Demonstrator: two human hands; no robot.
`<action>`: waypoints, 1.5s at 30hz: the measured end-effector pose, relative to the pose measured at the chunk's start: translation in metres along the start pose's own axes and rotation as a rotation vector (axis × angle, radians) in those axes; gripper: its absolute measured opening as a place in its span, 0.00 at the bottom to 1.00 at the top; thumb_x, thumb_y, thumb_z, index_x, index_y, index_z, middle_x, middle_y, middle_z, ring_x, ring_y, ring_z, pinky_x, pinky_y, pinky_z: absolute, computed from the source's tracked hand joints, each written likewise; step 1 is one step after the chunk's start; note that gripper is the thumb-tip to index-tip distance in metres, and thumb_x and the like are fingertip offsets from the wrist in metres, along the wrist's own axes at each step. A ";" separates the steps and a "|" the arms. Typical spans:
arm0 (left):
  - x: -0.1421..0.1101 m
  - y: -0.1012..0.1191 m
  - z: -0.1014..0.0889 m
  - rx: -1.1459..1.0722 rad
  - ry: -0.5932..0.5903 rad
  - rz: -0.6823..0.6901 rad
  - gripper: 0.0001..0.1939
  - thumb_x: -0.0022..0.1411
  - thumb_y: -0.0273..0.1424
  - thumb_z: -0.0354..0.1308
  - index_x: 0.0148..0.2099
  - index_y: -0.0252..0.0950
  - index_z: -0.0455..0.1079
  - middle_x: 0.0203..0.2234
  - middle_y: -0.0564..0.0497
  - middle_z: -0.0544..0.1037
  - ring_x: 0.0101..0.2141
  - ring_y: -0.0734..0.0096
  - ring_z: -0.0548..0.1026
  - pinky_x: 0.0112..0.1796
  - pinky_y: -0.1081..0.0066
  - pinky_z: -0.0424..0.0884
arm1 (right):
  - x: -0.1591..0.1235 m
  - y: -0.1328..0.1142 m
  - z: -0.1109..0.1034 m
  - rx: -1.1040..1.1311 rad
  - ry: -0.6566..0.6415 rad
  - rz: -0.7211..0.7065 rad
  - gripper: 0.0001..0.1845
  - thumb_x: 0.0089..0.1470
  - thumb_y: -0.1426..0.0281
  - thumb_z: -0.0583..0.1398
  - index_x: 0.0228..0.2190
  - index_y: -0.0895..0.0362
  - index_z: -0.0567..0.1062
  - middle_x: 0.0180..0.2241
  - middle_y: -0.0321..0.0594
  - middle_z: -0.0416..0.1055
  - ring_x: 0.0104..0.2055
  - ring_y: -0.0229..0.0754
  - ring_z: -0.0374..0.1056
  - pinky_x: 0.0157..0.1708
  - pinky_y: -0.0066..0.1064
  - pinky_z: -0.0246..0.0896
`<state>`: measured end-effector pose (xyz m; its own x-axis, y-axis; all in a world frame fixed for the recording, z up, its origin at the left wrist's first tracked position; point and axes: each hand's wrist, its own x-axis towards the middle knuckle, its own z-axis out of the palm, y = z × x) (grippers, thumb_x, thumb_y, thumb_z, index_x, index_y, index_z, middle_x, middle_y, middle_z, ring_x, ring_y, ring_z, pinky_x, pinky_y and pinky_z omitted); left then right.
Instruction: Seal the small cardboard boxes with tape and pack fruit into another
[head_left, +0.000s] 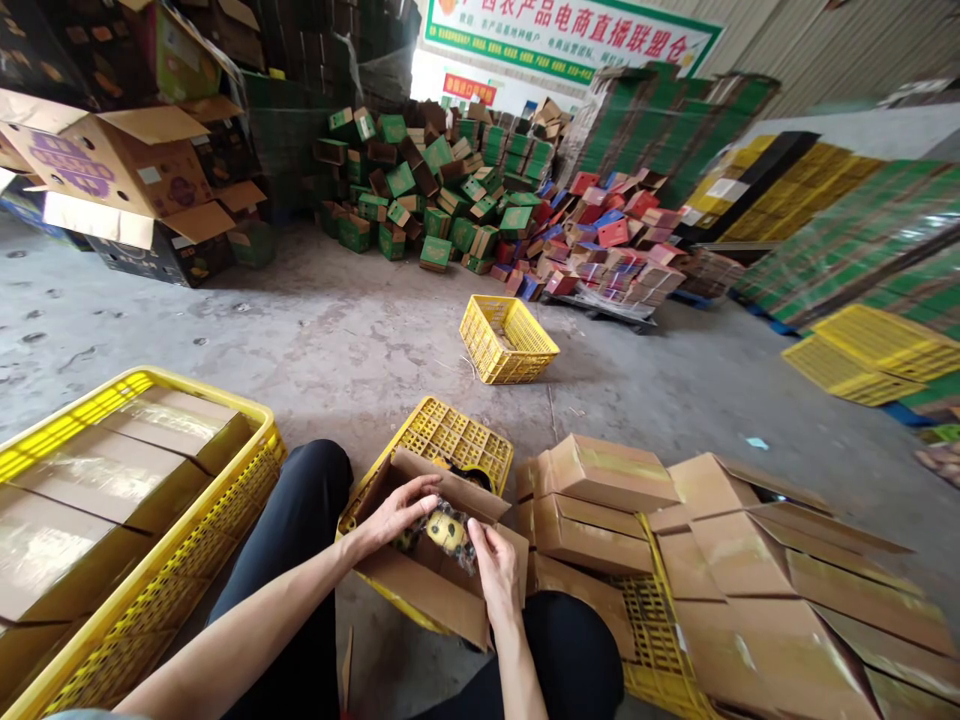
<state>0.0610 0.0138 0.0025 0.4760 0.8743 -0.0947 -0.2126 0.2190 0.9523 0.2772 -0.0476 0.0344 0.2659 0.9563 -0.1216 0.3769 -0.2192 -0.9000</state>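
A yellow item with dark spots in clear, dark-flecked wrapping [448,532] is held over an open cardboard box [424,588] in front of me. My left hand [397,515] pinches its upper left end, with the fingers bent over it. At the right end, my right hand [495,565] grips the wrapping between thumb and fingers. What exactly the wrapped item is, I cannot make out. Inside the box, something dark and greenish shows under my left hand. The box rests on an upturned yellow plastic crate [457,437], with a black-and-yellow object [474,476] just behind the box.
At my left stands a yellow crate [142,375] packed with taped cartons [97,470]. To my right, closed cartons [607,470] are stacked on and beside another crate [651,600]. A yellow basket [517,370] sits on the floor ahead. Green boxes [435,200] are heaped farther back.
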 end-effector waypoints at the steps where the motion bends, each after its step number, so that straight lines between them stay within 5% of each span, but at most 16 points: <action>1: -0.002 0.001 0.000 -0.017 -0.034 -0.010 0.38 0.64 0.51 0.66 0.70 0.41 0.66 0.61 0.39 0.73 0.57 0.51 0.73 0.47 0.64 0.73 | 0.000 0.000 -0.001 -0.007 0.014 0.001 0.38 0.49 0.33 0.61 0.29 0.55 0.86 0.25 0.43 0.80 0.33 0.53 0.76 0.32 0.34 0.70; 3: -0.004 0.002 0.002 -0.061 -0.115 -0.032 0.40 0.62 0.48 0.70 0.71 0.43 0.65 0.63 0.40 0.71 0.58 0.50 0.73 0.48 0.63 0.73 | 0.000 0.000 -0.002 -0.007 0.042 0.004 0.37 0.49 0.33 0.61 0.28 0.55 0.85 0.25 0.43 0.80 0.33 0.53 0.76 0.31 0.34 0.70; 7: -0.001 -0.003 0.003 -0.129 -0.240 -0.077 0.44 0.51 0.41 0.79 0.67 0.38 0.70 0.52 0.42 0.80 0.50 0.55 0.78 0.52 0.60 0.71 | 0.001 0.004 -0.003 0.073 0.048 0.039 0.37 0.48 0.34 0.62 0.30 0.56 0.85 0.26 0.44 0.81 0.30 0.52 0.76 0.29 0.34 0.71; 12: 0.001 -0.003 0.003 -0.108 -0.102 -0.085 0.37 0.48 0.44 0.80 0.56 0.33 0.78 0.46 0.41 0.82 0.44 0.57 0.80 0.49 0.62 0.72 | 0.002 0.007 0.002 0.251 -0.037 0.162 0.42 0.50 0.34 0.61 0.45 0.56 0.84 0.37 0.48 0.84 0.28 0.51 0.79 0.25 0.36 0.73; 16: 0.001 0.004 0.002 -0.185 0.019 -0.128 0.38 0.48 0.49 0.78 0.55 0.31 0.78 0.46 0.39 0.82 0.42 0.58 0.81 0.48 0.61 0.74 | 0.002 0.005 0.003 0.301 -0.063 0.080 0.48 0.52 0.32 0.57 0.57 0.54 0.77 0.57 0.53 0.77 0.48 0.55 0.79 0.38 0.37 0.79; 20: 0.001 0.009 0.000 -0.175 0.071 -0.156 0.38 0.49 0.53 0.76 0.53 0.30 0.79 0.45 0.38 0.83 0.42 0.58 0.82 0.47 0.62 0.75 | 0.001 0.004 0.004 0.325 -0.056 -0.077 0.50 0.47 0.37 0.67 0.63 0.51 0.71 0.69 0.50 0.62 0.68 0.58 0.64 0.57 0.45 0.72; 24: -0.002 0.009 0.003 -0.114 -0.031 -0.188 0.36 0.52 0.55 0.73 0.50 0.29 0.79 0.42 0.38 0.83 0.38 0.61 0.82 0.40 0.67 0.75 | -0.001 0.003 0.006 0.348 -0.121 -0.042 0.41 0.48 0.44 0.70 0.58 0.52 0.77 0.62 0.50 0.73 0.63 0.59 0.70 0.59 0.48 0.70; 31: -0.002 0.001 0.004 0.067 -0.066 -0.228 0.36 0.55 0.64 0.64 0.33 0.30 0.78 0.22 0.49 0.77 0.22 0.73 0.72 0.27 0.73 0.67 | -0.003 -0.006 0.001 0.224 -0.067 0.076 0.40 0.44 0.35 0.66 0.39 0.58 0.86 0.37 0.50 0.84 0.43 0.59 0.81 0.45 0.42 0.78; 37: -0.005 0.006 0.005 -0.101 -0.160 -0.126 0.40 0.52 0.52 0.75 0.61 0.34 0.76 0.46 0.43 0.81 0.40 0.64 0.77 0.41 0.70 0.70 | -0.003 -0.004 0.001 0.191 -0.053 0.065 0.38 0.48 0.36 0.65 0.37 0.58 0.87 0.33 0.48 0.84 0.36 0.54 0.80 0.38 0.37 0.78; 45: -0.006 0.013 0.006 -0.080 -0.143 -0.124 0.37 0.54 0.55 0.73 0.54 0.30 0.80 0.40 0.42 0.82 0.36 0.64 0.76 0.37 0.70 0.68 | -0.003 -0.008 0.003 0.251 -0.066 0.063 0.39 0.47 0.36 0.66 0.41 0.57 0.86 0.39 0.51 0.84 0.39 0.58 0.80 0.37 0.40 0.79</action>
<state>0.0606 0.0089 0.0174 0.6176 0.7695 -0.1628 -0.2089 0.3599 0.9093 0.2705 -0.0484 0.0406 0.2206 0.9547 -0.1998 0.1277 -0.2313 -0.9644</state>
